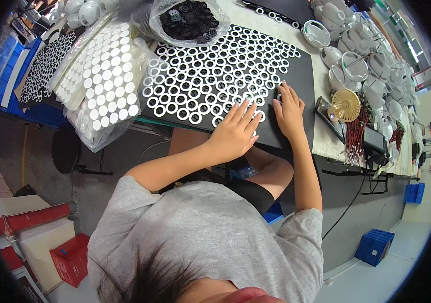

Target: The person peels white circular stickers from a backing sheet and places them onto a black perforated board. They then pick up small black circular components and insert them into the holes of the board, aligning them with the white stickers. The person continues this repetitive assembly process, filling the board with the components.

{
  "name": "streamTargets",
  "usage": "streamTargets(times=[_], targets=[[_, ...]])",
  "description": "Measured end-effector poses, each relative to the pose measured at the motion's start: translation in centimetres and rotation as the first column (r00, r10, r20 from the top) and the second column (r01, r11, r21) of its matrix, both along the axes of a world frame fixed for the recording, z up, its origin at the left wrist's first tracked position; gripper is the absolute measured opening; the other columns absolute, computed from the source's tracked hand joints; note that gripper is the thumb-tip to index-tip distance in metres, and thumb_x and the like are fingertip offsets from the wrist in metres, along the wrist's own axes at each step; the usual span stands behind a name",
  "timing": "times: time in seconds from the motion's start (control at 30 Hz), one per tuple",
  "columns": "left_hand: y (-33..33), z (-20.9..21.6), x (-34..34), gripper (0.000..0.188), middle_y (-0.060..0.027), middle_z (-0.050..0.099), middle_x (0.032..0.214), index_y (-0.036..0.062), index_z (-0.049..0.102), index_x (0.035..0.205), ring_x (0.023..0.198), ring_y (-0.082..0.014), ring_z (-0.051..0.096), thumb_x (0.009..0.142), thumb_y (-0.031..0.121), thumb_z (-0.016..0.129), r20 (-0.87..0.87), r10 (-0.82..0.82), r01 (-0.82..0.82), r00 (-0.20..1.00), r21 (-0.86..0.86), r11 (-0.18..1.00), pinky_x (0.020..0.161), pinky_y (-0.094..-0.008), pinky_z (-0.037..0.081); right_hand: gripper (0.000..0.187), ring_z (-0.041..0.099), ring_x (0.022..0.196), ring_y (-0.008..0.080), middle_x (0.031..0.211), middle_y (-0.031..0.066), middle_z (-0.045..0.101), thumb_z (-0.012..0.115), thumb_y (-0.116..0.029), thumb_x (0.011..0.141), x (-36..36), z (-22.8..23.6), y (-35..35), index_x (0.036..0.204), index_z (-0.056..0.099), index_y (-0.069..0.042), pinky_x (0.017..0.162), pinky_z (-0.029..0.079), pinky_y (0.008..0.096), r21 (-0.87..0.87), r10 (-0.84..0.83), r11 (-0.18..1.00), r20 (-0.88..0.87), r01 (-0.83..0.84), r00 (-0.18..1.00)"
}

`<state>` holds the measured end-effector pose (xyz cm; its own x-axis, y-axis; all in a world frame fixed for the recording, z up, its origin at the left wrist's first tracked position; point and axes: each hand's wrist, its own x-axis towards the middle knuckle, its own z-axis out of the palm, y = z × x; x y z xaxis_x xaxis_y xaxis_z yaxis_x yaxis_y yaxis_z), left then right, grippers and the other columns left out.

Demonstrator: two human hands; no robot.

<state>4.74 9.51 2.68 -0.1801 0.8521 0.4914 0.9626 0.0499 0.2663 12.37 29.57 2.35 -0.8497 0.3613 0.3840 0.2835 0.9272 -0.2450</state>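
Many white rings [179,98] with black centres lie in close rows on a black board [301,70]. My left hand [234,126] rests palm down at the board's near edge, its fingers spread over the nearest rings. My right hand [290,108] is at the right border of the rows, fingers stretched forward and thumb apart. Its fingertips touch or hover over a ring at that border; I cannot tell which. Whatever lies under both palms is hidden. Beyond the rings sits a clear plastic bag [219,34] of small black discs [187,20].
Sheets of white round stickers [110,76] overhang the table at the left, beside another board of rings [49,65]. At the right are a gold fan-shaped part [346,105], a dark handheld device [329,118], red wires [358,134] and piled white housings [354,65].
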Motion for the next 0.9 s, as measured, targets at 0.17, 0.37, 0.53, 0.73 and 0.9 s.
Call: streamTargets(times=[0.17,0.37,0.53,0.73,0.9], targets=[[-0.4,0.2,-0.3,0.054,-0.0241,0.039,0.132,-0.0031,0.045,0.124,0.126,-0.0403,0.032,0.08,0.023,0.06,0.026,0.004,-0.004,1.0,0.022,1.0,0.104,-0.049,0.026,0.05,0.039,0.123,0.0318,0.133,0.0194,0.043,0.052,-0.032,0.087,-0.7,-0.5,0.3,0.123,0.043,0.002,0.098,0.027,0.0442,0.049,-0.061,0.997,0.001,0.061,0.998],[-0.9,0.1,-1.1,0.054,-0.0238,0.039,0.133,-0.0032,0.045,0.124,0.127,-0.0406,0.031,0.08,0.024,0.059,0.029,0.032,-0.033,0.999,0.028,0.999,0.105,-0.0493,0.025,0.054,0.042,0.12,0.0306,0.126,0.0207,0.049,0.05,-0.036,0.088,-2.3,0.2,1.3,0.124,0.041,0.003,0.099,0.026,0.044,-0.051,-0.048,0.998,-0.006,0.047,0.999],[-1.0,0.2,-1.2,0.053,-0.024,0.04,0.132,-0.0034,0.046,0.123,0.126,-0.0403,0.032,0.08,0.024,0.059,0.03,0.036,-0.037,0.999,0.022,0.999,0.104,-0.0491,0.025,0.05,0.043,0.119,0.0299,0.126,0.0213,0.047,0.051,-0.033,0.089,-3.1,0.8,1.4,0.127,0.042,-0.001,0.1,0.024,0.0401,-0.128,-0.034,0.991,-0.001,0.034,0.999],[-1.3,0.3,-1.4,0.05,-0.023,0.04,0.132,-0.0027,0.046,0.123,0.126,-0.0397,0.033,0.081,0.022,0.058,0.054,0.051,-0.053,0.997,0.043,0.998,0.104,-0.0489,0.026,0.052,0.037,0.125,0.0319,0.133,0.0206,0.041,0.052,-0.036,0.088,-1.7,0.6,1.3,0.125,0.042,-0.001,0.1,0.024,0.043,-0.023,-0.016,1.0,-0.076,0.014,0.997],[-2.6,1.4,-2.1,0.045,-0.0188,0.044,0.132,-0.0024,0.048,0.122,0.126,-0.0374,0.036,0.08,0.012,0.057,0.181,-0.015,-0.014,0.983,0.156,0.988,0.104,-0.0485,0.027,0.06,0.031,0.128,0.0341,0.138,0.0208,0.034,0.052,-0.04,0.086,1.7,0.1,0.3,0.128,0.04,0.001,0.101,0.023,0.0443,0.124,-0.046,0.992,0.151,0.027,0.987]])
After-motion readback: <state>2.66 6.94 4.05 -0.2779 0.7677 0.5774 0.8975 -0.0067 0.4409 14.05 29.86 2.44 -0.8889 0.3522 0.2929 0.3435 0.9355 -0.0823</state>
